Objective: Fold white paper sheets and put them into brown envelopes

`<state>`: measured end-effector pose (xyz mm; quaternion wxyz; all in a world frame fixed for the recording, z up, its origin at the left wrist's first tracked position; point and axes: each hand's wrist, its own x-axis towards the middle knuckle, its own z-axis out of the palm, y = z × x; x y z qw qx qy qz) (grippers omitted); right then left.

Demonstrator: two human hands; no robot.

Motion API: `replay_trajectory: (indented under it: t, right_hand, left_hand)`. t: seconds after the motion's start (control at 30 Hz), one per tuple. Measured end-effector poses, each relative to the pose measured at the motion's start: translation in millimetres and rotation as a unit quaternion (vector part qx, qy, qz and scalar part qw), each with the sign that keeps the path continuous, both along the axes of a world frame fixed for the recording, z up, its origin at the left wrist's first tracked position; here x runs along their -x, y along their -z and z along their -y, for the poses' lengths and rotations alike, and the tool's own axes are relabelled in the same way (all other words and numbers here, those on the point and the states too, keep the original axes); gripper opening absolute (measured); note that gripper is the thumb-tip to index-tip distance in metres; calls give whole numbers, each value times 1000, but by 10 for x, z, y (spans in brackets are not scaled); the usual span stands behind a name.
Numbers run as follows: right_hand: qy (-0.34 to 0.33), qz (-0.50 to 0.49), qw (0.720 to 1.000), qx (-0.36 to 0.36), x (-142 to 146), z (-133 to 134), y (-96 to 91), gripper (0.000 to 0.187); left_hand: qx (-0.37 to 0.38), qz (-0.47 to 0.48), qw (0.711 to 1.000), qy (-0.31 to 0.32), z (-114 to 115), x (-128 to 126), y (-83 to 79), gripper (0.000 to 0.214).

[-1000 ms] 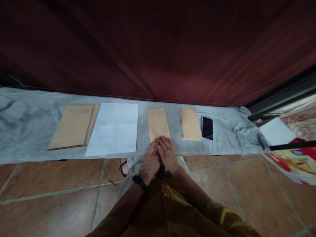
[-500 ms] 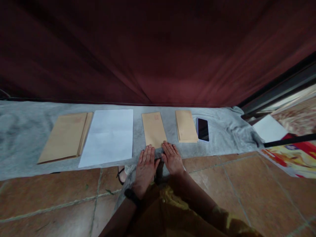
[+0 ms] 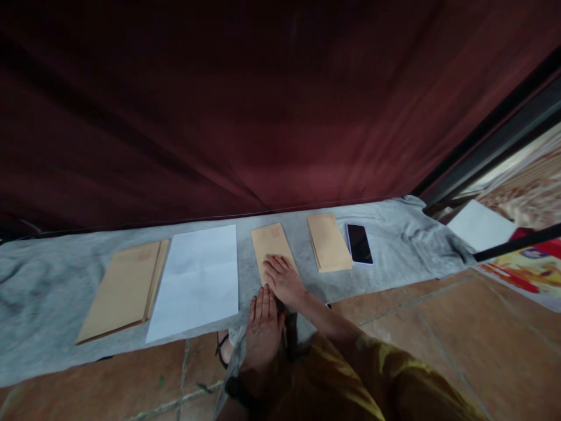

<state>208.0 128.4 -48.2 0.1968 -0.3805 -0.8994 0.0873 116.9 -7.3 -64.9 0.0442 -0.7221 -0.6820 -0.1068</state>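
Observation:
A single brown envelope (image 3: 268,242) lies on the grey cloth (image 3: 52,275) in front of me. My right hand (image 3: 286,280) rests flat on its near end, fingers stretched out. My left hand (image 3: 263,327) lies flat and open just below it, at the cloth's front edge, holding nothing. To the left sits a white sheet of paper (image 3: 197,278). Left of that is a stack of large brown envelopes (image 3: 120,289). A second stack of small brown envelopes (image 3: 328,241) is to the right, beside a black phone (image 3: 359,243).
A dark red curtain (image 3: 263,105) hangs behind the cloth. The floor is brown tile (image 3: 438,327). A white sheet (image 3: 480,225) and colourful printed paper (image 3: 526,269) lie at the right, by a dark frame. A sandalled foot (image 3: 224,348) shows under the cloth's edge.
My hands were together on the envelope's near end, then spread apart. Now my right hand lies on the envelope and my left has drawn back. The view tilted up and left.

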Motion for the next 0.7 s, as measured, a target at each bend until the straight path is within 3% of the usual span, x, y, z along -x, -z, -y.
replay_trajectory:
  t: [0.27, 0.53, 0.7]
  right_hand:
    - [-7, 45, 999, -26, 154, -466, 31, 42]
    - [-9, 67, 997, -34, 432, -838, -15, 40]
    - [-12, 58, 998, -20, 423, -730, -77, 37]
  left_hand:
    - [-60, -13, 998, 10, 8, 60, 187, 54]
    - [-44, -29, 999, 4, -40, 35, -37, 55]
    - [-43, -43, 998, 7, -80, 51, -59, 54]
